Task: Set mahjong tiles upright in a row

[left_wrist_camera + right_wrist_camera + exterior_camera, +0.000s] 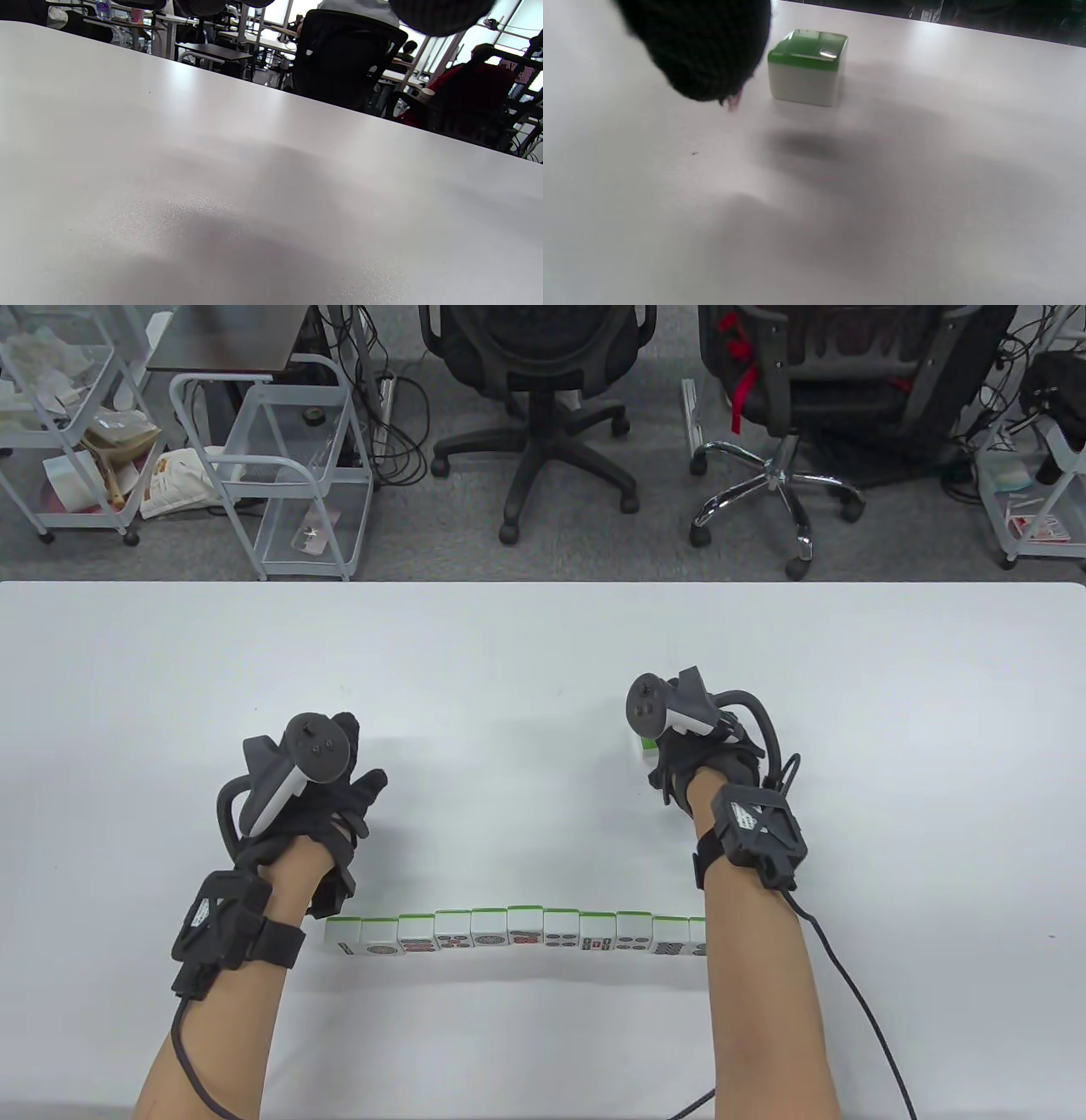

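Observation:
A row of several green-backed mahjong tiles (pixel 517 933) stands upright near the table's front, faces toward me. One loose tile (pixel 647 746) lies flat with its green back up, mostly hidden under my right hand (pixel 679 755) in the table view. In the right wrist view this tile (pixel 807 67) lies free on the table, and one gloved fingertip (pixel 704 51) hangs just left of it without touching. My left hand (pixel 339 797) hovers above the row's left end with fingers spread, holding nothing; its fingertips (pixel 437 15) show at the top edge of the left wrist view.
The white table (pixel 509 661) ends at its far edge, with office chairs (pixel 543 398) and wire carts (pixel 288 466) beyond. A cable (pixel 857 1001) runs from my right wrist across the table's front right.

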